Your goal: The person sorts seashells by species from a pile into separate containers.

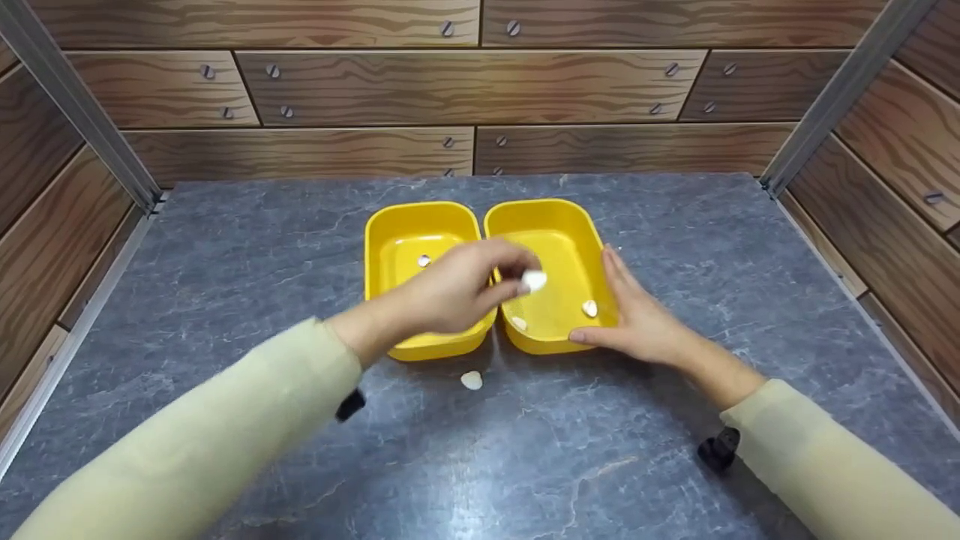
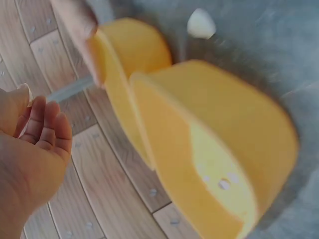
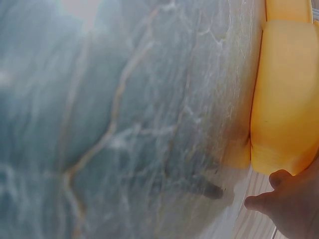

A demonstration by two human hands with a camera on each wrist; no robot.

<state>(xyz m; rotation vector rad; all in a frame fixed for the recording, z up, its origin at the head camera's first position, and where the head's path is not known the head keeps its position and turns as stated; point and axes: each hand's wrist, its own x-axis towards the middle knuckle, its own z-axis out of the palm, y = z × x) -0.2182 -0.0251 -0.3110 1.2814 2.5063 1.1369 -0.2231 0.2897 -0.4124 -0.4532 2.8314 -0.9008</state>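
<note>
My left hand (image 1: 480, 285) pinches a white seashell (image 1: 534, 280) between thumb and fingers, over the near left part of the right yellow tub (image 1: 551, 347). In the left wrist view the left hand (image 2: 42, 134) has its fingers bent towards the thumb, hiding most of the shell. My right hand (image 1: 641, 319) rests on the near right corner of that tub, fingers straight along its outer side and thumb at the front rim. Inside the tub lie two small white shells, one (image 1: 590, 308) near the right wall and another (image 1: 519, 323) at the near left.
The left yellow tub (image 1: 439, 349) stands close beside the right one, with a small shiny piece (image 1: 424, 261) inside; my left hand partly covers it. One white shell (image 1: 471, 380) lies on the grey marbled table (image 1: 300, 262) before the tubs. Wood-patterned walls (image 1: 472, 86) surround the table.
</note>
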